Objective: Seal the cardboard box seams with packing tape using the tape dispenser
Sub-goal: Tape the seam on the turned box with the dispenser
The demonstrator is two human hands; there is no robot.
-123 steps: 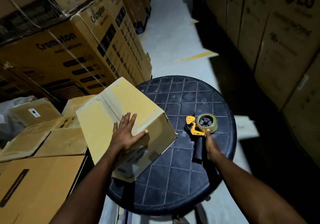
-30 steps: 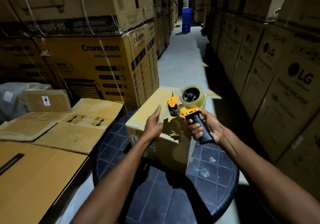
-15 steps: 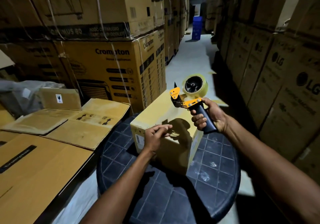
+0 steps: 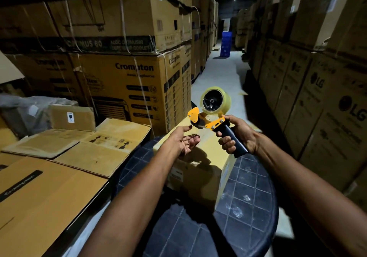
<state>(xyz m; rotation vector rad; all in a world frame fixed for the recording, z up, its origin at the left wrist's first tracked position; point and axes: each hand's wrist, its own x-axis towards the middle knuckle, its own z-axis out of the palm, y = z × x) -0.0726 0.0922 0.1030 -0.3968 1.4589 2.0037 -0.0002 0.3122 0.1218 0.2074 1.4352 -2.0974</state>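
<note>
A small yellow cardboard box [image 4: 200, 169] stands on a round dark table [image 4: 248, 203]. Above the box's far end my right hand [image 4: 238, 135] grips the black handle of an orange tape dispenser [image 4: 210, 115], which carries a roll of clear tape and is held up off the box. My left hand [image 4: 182, 139] hovers palm up over the box top with its fingers apart, the fingertips right by the dispenser's front end. I cannot tell whether a strip of tape runs between them.
Flattened cartons [image 4: 75, 149] lie on a low stack to the left. Tall Crompton boxes [image 4: 127, 81] wall off the left, LG boxes [image 4: 325, 97] the right. A pale aisle [image 4: 220, 73] runs ahead to a blue crate stack [image 4: 226, 44].
My left hand has lifted off the box top and opened, reaching toward the dispenser's front. My right hand has held the dispenser at about the same height above the box.
</note>
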